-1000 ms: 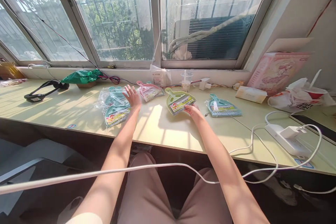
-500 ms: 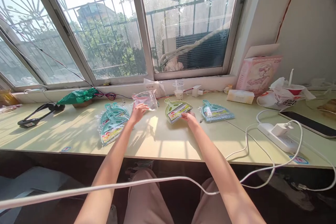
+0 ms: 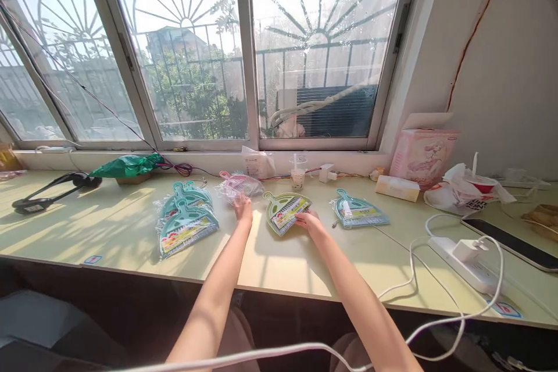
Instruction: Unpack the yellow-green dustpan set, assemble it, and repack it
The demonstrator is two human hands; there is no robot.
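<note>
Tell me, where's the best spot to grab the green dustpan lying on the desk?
Probably its handle. The green dustpan lies flat with the narrow handle pointing back-left, free of the right hand on its wide front edge. Come from the left, where the left hand is.

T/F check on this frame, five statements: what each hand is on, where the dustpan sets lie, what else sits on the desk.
1. The right hand rests on the green dustpan set. True.
2. The left hand lies flat on the teal stack. False: it is at the pink packaged set, apart from the teal stack.
3. A single teal dustpan set lies to the right of the green one. True.
4. The power strip sits at the desk's left end. False: it is on the right, with a white cable running from it.
5. The black headphones lie beside the pink box. False: the headphones are far left, the box far right.
</note>
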